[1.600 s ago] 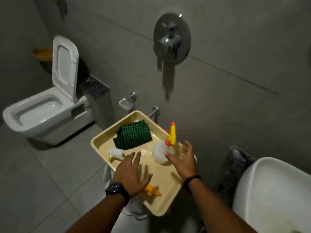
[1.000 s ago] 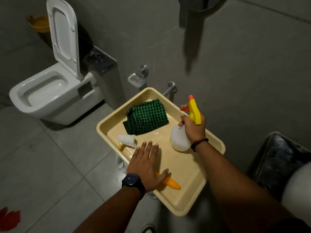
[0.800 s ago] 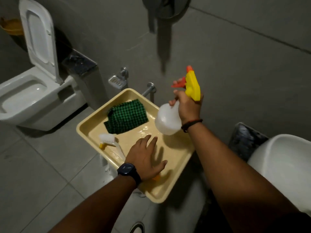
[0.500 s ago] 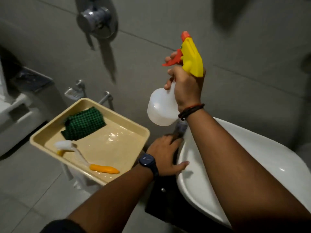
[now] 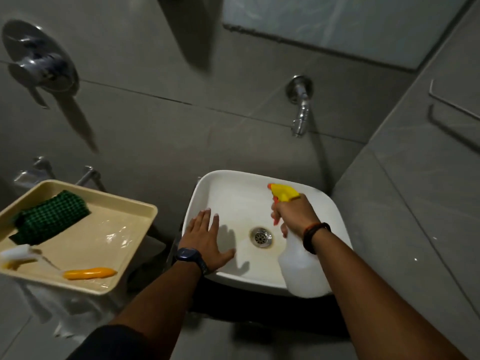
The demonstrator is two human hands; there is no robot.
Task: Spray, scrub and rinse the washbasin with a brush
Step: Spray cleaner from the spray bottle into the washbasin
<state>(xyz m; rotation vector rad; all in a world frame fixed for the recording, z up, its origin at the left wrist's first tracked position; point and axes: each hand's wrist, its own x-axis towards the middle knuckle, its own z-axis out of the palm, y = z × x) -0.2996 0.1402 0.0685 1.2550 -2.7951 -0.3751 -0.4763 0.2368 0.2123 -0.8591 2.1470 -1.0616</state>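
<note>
The white washbasin (image 5: 241, 196) is below me, with a metal drain (image 5: 261, 237) in a yellowish stained patch. My right hand (image 5: 294, 214) grips the neck of a white spray bottle (image 5: 302, 271) with a yellow and orange trigger head, held over the basin's right side, nozzle pointing left. My left hand (image 5: 205, 240) lies flat with fingers spread on the basin's left rim. The brush (image 5: 85, 273), orange handle and white head, lies in the beige tray (image 5: 135, 211) to the left.
A folded green checked cloth (image 5: 49, 222) lies in the tray's far part. A chrome tap (image 5: 300, 110) sticks out of the grey tiled wall above the basin. A round shower valve (image 5: 39, 63) is at upper left. A side wall stands close on the right.
My view swung right from the tray to the basin. My right hand lifted the spray bottle off the tray and brought it down over the basin. My left hand moved from the tray to the basin's rim.
</note>
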